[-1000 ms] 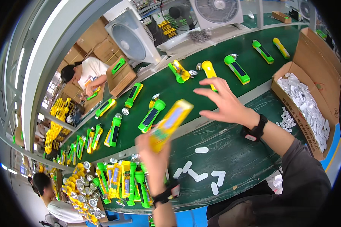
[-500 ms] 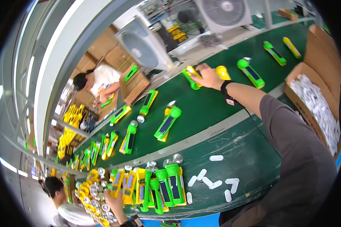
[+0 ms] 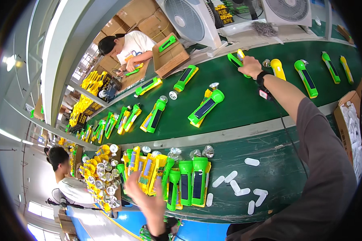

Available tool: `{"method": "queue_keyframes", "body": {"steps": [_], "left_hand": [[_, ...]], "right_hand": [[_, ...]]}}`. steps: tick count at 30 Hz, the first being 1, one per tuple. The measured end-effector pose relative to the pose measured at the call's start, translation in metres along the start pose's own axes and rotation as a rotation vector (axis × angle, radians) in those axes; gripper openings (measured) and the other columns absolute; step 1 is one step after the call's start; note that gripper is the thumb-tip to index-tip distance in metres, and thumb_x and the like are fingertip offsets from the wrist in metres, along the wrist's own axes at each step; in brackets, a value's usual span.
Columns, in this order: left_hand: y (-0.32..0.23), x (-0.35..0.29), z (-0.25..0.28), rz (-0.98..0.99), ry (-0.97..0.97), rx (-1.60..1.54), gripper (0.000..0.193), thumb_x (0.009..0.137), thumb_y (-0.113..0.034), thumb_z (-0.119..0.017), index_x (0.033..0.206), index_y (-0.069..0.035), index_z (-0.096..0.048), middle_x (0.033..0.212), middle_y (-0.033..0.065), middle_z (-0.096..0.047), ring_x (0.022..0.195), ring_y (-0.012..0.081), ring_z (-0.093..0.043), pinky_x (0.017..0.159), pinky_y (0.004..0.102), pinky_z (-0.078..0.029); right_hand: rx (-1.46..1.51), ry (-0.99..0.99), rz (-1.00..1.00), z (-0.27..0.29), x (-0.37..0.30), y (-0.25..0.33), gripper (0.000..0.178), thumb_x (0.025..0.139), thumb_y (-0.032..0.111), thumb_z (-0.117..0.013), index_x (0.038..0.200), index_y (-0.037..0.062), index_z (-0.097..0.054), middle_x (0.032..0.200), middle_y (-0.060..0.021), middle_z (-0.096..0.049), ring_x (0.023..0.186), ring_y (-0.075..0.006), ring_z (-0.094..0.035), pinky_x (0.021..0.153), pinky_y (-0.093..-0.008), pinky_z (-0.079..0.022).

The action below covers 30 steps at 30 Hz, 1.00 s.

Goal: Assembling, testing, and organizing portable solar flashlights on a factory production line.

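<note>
My right hand reaches over the far green belt, its fingers closed round a green and yellow flashlight. A whole yellow flashlight lies just right of that wrist. My left hand, smeared by motion, is above the near edge of the bench with fingers apart and nothing visible in them. Just beyond it stand opened yellow flashlight shells with wiring showing. Beside these is a row of green flashlights with dark panels, and silvery reflectors lie at their heads.
White oval pieces are scattered over the bench. An open carton of white pieces stands at the right. More flashlights lie along the belt. Yellow reflector parts heap at left. A co-worker sits across the belt.
The view has shifted, so the scene sits farther right. My left hand has drawn back from the yellow shells and its fingers have spread. My right hand stays at the flashlight on the belt.
</note>
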<state>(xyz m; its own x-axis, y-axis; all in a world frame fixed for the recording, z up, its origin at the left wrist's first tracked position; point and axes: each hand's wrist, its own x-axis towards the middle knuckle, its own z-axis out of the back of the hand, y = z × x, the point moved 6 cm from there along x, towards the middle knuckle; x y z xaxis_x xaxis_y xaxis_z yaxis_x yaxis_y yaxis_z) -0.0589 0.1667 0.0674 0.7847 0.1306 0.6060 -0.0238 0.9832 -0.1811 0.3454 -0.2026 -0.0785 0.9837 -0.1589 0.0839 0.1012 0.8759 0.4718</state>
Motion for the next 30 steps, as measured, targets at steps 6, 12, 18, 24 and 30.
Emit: {"method": "queue_keyframes", "body": {"steps": [6,12,18,24,30], "left_hand": [[-0.107,-0.012,-0.043,-0.058,0.199,-0.557,0.048,0.069,-0.003,-0.071,0.113,-0.001,-0.052,0.112,0.0155,-0.052,0.105,0.0314,-0.050,0.091,0.0394,-0.040],[-0.157,-0.004,-0.090,0.025,0.316,-0.953,0.040,0.078,-0.004,-0.068,0.114,0.000,-0.052,0.112,0.0128,-0.054,0.103,0.0230,-0.053,0.086,0.0341,-0.044],[-0.175,0.005,-0.174,0.455,0.499,-1.552,0.047,0.094,-0.033,-0.054,0.123,0.003,-0.043,0.119,0.0158,-0.051,0.110,0.0244,-0.052,0.095,0.0388,-0.041],[-0.174,0.001,-0.209,0.974,1.091,-2.506,0.082,0.091,-0.065,-0.028,0.141,0.001,-0.026,0.147,0.0258,-0.024,0.136,0.0428,-0.025,0.107,0.0625,-0.025],[-0.206,-0.061,-0.158,0.341,1.990,-2.111,0.102,0.080,-0.074,-0.046,0.140,0.006,-0.028,0.136,0.0309,-0.040,0.123,0.0408,-0.047,0.100,0.0536,-0.039]], "right_hand": [[0.104,-0.100,0.021,0.029,-0.021,-0.011,0.042,0.068,0.031,-0.068,0.096,-0.0004,-0.064,0.095,-0.0220,-0.067,0.091,-0.0369,-0.065,0.080,-0.0427,-0.053],[0.927,0.169,-0.093,0.038,-0.096,-0.008,0.038,0.071,0.025,-0.075,0.083,-0.0081,-0.061,0.075,-0.0138,-0.065,0.060,-0.0196,-0.064,0.053,-0.0313,-0.052],[1.487,0.353,-0.046,0.076,-0.207,0.006,0.026,0.082,0.021,-0.068,0.092,-0.0029,-0.064,0.080,-0.0056,-0.064,0.066,-0.0130,-0.062,0.052,-0.0275,-0.047],[0.881,0.536,0.347,0.130,-0.266,0.000,0.039,0.079,0.017,-0.071,0.111,-0.0037,-0.063,0.094,-0.0070,-0.067,0.079,-0.0103,-0.061,0.068,-0.0235,-0.049],[0.576,0.979,0.817,0.136,-0.290,0.018,0.045,0.074,0.016,-0.076,0.112,-0.0037,-0.061,0.101,-0.0098,-0.068,0.089,-0.0168,-0.063,0.078,-0.0283,-0.050]]}}
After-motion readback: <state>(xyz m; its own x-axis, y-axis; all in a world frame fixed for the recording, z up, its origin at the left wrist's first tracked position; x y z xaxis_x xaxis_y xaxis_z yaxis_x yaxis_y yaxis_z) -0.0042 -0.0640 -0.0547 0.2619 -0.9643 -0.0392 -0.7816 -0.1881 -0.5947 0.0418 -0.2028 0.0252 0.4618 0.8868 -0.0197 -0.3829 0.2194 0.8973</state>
